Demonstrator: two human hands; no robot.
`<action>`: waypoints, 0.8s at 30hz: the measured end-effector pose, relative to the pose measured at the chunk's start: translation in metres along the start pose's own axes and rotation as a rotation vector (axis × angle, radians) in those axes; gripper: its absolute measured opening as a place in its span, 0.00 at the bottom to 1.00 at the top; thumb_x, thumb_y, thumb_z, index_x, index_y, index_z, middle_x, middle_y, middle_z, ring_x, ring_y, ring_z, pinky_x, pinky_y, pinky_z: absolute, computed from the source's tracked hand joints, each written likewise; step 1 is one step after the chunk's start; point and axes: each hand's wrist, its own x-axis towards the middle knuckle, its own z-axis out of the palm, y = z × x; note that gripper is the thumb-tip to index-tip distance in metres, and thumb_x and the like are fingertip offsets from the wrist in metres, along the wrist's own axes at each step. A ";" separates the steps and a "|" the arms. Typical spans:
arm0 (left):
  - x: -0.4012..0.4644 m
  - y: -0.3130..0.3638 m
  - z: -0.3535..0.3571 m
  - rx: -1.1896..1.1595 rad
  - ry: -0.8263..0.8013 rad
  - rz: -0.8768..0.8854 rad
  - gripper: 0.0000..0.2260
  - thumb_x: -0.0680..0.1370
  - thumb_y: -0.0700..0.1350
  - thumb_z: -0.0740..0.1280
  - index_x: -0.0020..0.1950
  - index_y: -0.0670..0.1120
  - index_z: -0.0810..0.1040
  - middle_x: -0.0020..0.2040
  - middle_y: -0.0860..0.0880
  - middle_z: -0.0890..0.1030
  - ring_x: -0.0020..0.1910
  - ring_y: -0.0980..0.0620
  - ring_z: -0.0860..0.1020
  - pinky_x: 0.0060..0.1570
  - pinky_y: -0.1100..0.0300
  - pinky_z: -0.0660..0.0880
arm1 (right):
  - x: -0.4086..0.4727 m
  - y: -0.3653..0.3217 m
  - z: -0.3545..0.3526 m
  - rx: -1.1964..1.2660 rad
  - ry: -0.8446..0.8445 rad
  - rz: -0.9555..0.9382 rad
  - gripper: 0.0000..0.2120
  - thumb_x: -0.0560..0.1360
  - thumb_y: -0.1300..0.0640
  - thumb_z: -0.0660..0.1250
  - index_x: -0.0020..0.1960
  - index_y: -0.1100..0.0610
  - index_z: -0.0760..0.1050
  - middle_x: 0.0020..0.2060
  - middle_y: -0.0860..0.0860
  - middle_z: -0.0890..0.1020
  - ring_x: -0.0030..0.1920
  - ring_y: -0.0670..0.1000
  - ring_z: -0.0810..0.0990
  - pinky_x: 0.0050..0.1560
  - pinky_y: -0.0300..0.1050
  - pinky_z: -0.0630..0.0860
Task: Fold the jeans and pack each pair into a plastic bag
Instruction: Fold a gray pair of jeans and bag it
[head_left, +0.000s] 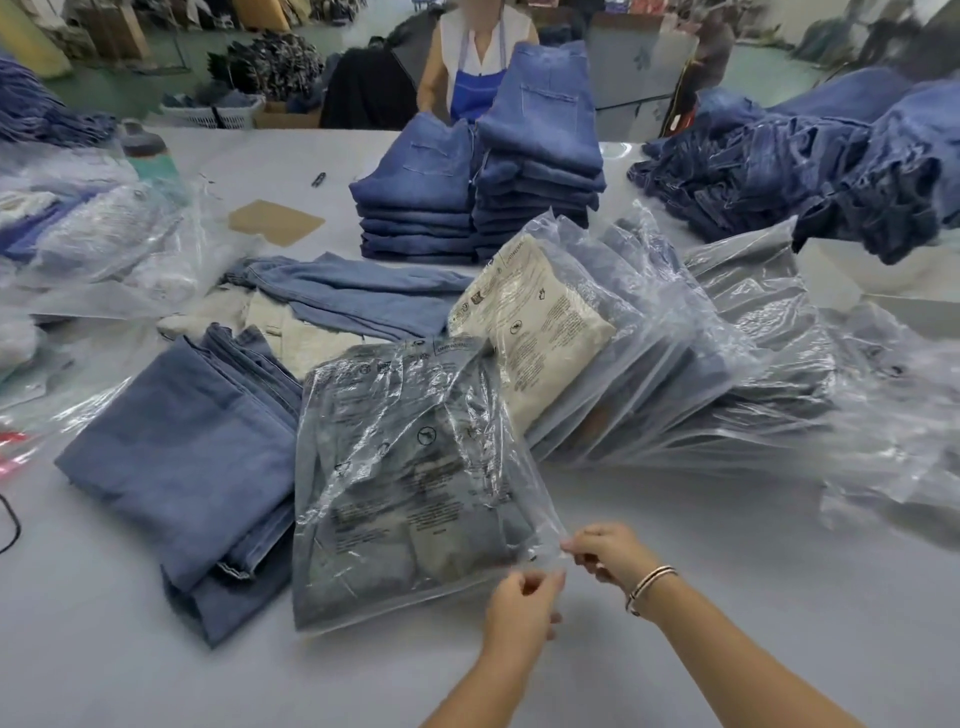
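A clear printed plastic bag (410, 478) with a folded pair of jeans inside lies in front of me on the grey table (675, 561). My left hand (519, 608) pinches the bag's near open edge from below. My right hand (605, 553), with bracelets at the wrist, pinches the same edge at its right corner. Left of the bag lies a folded pair of light-blue jeans (182, 467). Behind it more light-blue jeans (353, 296) lie spread out.
A slanted row of packed bags (675, 364) leans at right, a cream garment bag (535, 332) at its front. Two stacks of folded dark jeans (478, 202) stand at the back, a loose denim heap (810, 166) far right, empty bags (98, 244) left. A person in a blue apron (472, 67) works opposite.
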 end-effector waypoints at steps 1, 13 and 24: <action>0.000 0.001 0.007 -0.113 -0.072 -0.124 0.08 0.77 0.46 0.70 0.40 0.45 0.76 0.34 0.49 0.77 0.30 0.54 0.76 0.31 0.62 0.74 | 0.001 0.001 -0.001 -0.009 -0.001 -0.019 0.20 0.70 0.61 0.73 0.21 0.55 0.72 0.20 0.47 0.71 0.22 0.44 0.65 0.26 0.36 0.60; 0.011 0.002 0.047 -0.683 0.081 -0.309 0.02 0.78 0.41 0.67 0.45 0.45 0.77 0.41 0.49 0.82 0.40 0.53 0.80 0.33 0.62 0.70 | -0.003 -0.005 -0.012 -0.247 -0.027 -0.144 0.14 0.73 0.58 0.71 0.29 0.55 0.76 0.25 0.48 0.71 0.28 0.46 0.66 0.32 0.37 0.64; 0.022 -0.029 0.011 -0.923 0.525 -0.230 0.08 0.81 0.39 0.62 0.41 0.45 0.70 0.29 0.52 0.80 0.21 0.63 0.76 0.22 0.70 0.69 | 0.008 0.004 -0.024 -0.225 0.119 -0.103 0.11 0.75 0.59 0.68 0.36 0.60 0.73 0.26 0.51 0.70 0.28 0.47 0.67 0.29 0.36 0.63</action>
